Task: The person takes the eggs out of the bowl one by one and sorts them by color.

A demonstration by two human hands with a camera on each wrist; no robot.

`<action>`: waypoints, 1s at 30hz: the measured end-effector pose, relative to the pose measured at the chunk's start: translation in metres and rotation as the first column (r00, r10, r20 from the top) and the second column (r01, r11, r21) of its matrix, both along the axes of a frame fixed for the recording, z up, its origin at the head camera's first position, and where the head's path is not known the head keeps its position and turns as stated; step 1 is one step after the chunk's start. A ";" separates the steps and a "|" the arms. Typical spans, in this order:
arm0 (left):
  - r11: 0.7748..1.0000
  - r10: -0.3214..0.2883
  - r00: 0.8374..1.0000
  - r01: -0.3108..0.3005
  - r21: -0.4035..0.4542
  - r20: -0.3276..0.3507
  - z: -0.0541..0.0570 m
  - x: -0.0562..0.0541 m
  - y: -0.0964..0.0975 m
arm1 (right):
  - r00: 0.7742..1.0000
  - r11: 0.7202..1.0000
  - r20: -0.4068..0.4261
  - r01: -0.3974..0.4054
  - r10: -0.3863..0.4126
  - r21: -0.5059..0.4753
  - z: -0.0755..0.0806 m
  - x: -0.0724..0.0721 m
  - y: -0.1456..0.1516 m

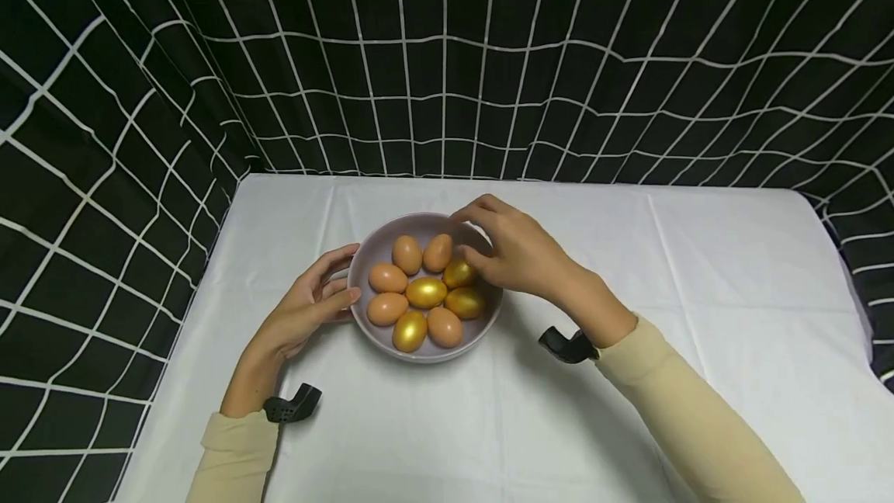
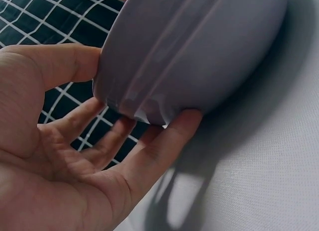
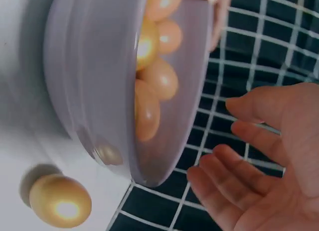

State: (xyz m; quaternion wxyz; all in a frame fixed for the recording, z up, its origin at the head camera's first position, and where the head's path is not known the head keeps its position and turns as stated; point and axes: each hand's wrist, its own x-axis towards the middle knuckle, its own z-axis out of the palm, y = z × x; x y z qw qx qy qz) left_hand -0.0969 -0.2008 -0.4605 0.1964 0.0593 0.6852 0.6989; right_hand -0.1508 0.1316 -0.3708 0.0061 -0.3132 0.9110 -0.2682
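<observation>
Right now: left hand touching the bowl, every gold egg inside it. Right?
No, one gold egg is outside: the right wrist view shows it on the table, beside the bowl. The left hand is touching the bowl.

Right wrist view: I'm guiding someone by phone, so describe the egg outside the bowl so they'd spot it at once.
Find the big mauve bowl, then go down to the white cloth at the picture's lower left corner. There lies a single shiny gold egg. Unlike the eggs inside the bowl, it is the only one in this view lying outside.
</observation>
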 end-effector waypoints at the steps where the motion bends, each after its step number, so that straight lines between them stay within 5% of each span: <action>1: 1.000 0.001 1.000 -0.001 0.002 -0.002 0.000 0.000 0.000 | 0.999 0.999 0.018 -0.038 0.037 0.015 0.002 -0.001 -0.004; 5: 1.000 0.012 1.000 -0.012 0.008 -0.007 -0.001 0.000 -0.001 | 0.984 0.984 0.069 -0.166 0.161 0.067 0.006 -0.007 -0.019; 13: 1.000 0.006 1.000 -0.006 0.014 0.008 -0.002 -0.002 0.000 | 0.939 0.948 0.201 -0.304 0.281 0.095 0.006 -0.012 -0.037; 24: 1.000 -0.001 1.000 0.001 0.006 0.014 -0.002 0.001 0.000 | 0.889 0.874 0.243 -0.438 0.387 0.211 0.002 -0.009 -0.061; 30: 1.000 0.000 1.000 0.000 0.006 0.007 0.000 0.000 0.001 | 0.897 0.821 0.239 -0.438 0.372 0.365 -0.006 -0.003 -0.066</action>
